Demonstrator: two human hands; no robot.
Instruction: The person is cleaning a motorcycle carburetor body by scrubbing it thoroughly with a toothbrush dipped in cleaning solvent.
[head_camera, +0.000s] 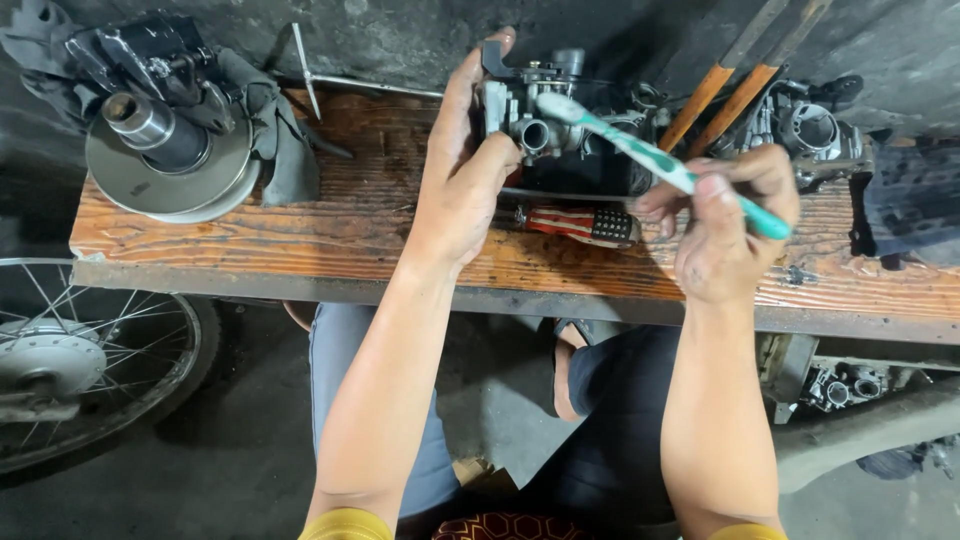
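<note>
Clearly, from the head view, the left hand (462, 180) is wrapped around a small dark metal engine part, likely a carburetor (555, 125), with the thumb pressed against its near side and the fingers reaching up over its far edge; it seems to be held this way, raised just above the wooden surface (300, 230), so that a short round port faces the person and stays steady under brushing. The right hand (725, 220) is closed on the handle of a green and white toothbrush (640, 150), pinched between thumb and fingers near its back end, which lets the long handle angle up and left so the bristled head meets the carburetor right beside that port. Lying on the surface directly below the carburetor is a red, white and dark striped object (585, 225), perhaps a rag or glove, near enough to catch what falls. Two orange wooden handles (725, 95) lean in from the upper right behind the toothbrush, probably set against the wall to stay out of the way. At the left end of the surface stands a round pulley-like metal disc with a shaft (165, 160), with a grey cloth (275, 140) bunched beside it and a thin metal T-shaped tool (320, 80) just behind. Another engine casting (815, 130) sits at the far right of the surface. Below the surface on the left, a spoked wheel (70, 360) rests on the floor, and the person's knees show under the edge.
</note>
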